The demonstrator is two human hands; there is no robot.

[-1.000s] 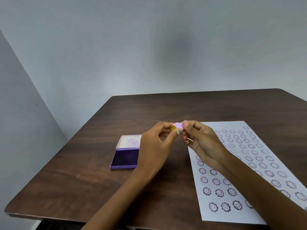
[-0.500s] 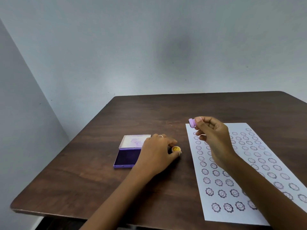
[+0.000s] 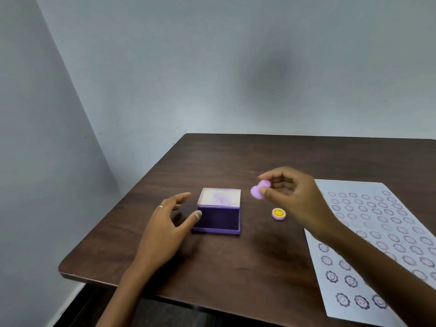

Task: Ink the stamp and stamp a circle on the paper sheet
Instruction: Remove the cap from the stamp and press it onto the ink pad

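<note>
Stamp [image 3: 259, 191] in right grip [image 3: 289, 192] (pinched)

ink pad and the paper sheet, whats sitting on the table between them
In the head view, a small yellow smiley cap lies on the bare table between the open ink pad and the paper sheet.

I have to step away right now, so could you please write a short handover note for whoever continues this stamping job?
Right hand: grip on the purple stamp, held in the air right of the ink pad.
Left hand: open and empty, thumb by the pad's left edge.
Pad lies open on the table; the yellow cap lies off to its right. Paper sheet is at the right, many circles already stamped.
Done: stamp uncapped.
Left: ink it, then stamp a circle.
</note>
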